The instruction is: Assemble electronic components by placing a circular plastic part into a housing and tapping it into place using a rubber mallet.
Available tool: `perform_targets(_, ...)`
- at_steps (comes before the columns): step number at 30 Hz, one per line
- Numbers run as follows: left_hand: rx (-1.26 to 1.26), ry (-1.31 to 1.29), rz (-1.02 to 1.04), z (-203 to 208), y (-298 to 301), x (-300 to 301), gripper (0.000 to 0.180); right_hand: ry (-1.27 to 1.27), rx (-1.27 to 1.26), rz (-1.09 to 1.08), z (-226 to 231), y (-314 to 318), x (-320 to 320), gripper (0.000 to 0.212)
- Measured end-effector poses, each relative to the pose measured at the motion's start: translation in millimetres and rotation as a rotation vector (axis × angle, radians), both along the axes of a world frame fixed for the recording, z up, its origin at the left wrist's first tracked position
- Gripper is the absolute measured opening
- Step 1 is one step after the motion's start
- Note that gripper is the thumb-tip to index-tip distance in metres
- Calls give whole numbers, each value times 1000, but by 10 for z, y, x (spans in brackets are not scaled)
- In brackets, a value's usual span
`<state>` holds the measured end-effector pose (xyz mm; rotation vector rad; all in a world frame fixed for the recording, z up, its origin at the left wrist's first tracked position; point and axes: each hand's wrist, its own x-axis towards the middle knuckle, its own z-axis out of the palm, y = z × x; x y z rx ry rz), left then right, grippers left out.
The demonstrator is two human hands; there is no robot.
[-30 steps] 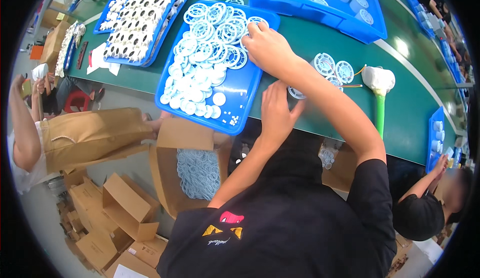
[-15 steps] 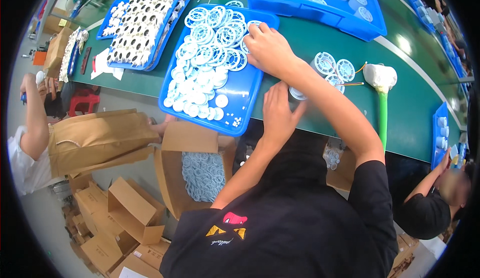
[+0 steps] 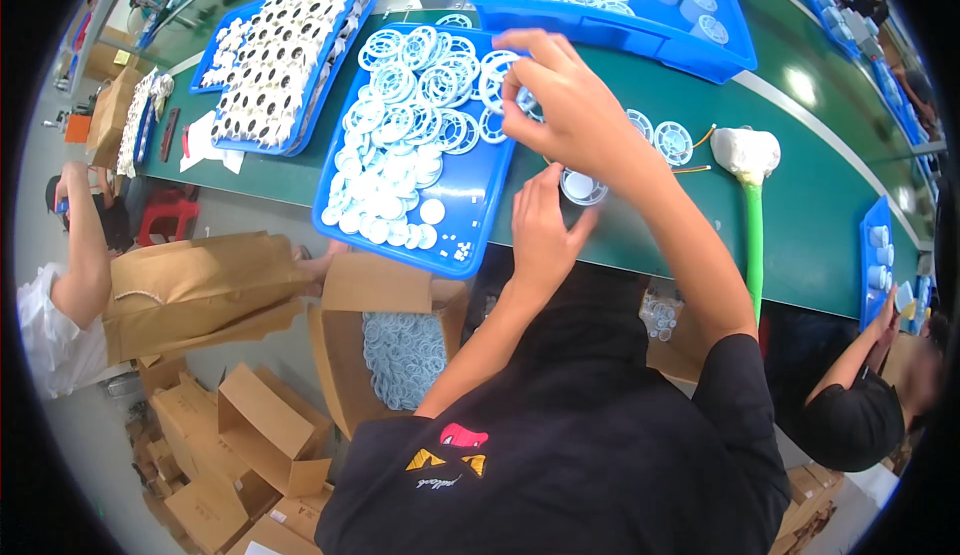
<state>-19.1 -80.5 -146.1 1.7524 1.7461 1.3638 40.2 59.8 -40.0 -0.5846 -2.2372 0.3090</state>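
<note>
1. Two hands work at the green worktop (image 3: 640, 240): the right hand (image 3: 590, 120) over the blue tray's (image 3: 475, 180) right edge, the left hand (image 3: 543, 233) lower, by the worktop's near edge.
2. Key relation: a pale ring (image 3: 490, 83) lies at the right grip's fingertips, on their left side; a round cup (image 3: 583, 188) sits nearer the wearer and to the ring's right. Ring and cup are round, so neither shows a long axis. The left hand is nearer the cup.
3. Right grip: fingers curled around the ring; from here I cannot tell whether they pinch it. Left grip: thumb and forefinger curve about the cup's side; whether they press is unclear.
4. Counts: one mallet-like tool (image 3: 746, 155), its green handle toward the wearer; two visible ring-faced cups (image 3: 674, 142) beyond the right forearm; one blue bin (image 3: 640, 38) of many more; heaped rings (image 3: 410, 70) and discs (image 3: 375, 185), overlapping too much to count.
</note>
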Motion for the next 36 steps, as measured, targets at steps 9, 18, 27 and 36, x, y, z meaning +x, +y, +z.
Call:
perform_targets(9,34,11,20,-6,14,21,69,127,-499,-173,-102,-482,710,11)
perform_targets(18,-79,32,57,53,-15,5,68,-39,-701,-704,-556,-1480,2009,24)
perform_targets(27,-135,-4,-83,139,-300,26,67,-299,-387,-678,-658,-1546,2143,48)
perform_targets(36,-75,-45,10,31,-416,253,71,21,-270,-415,-310,-1639,1332,67)
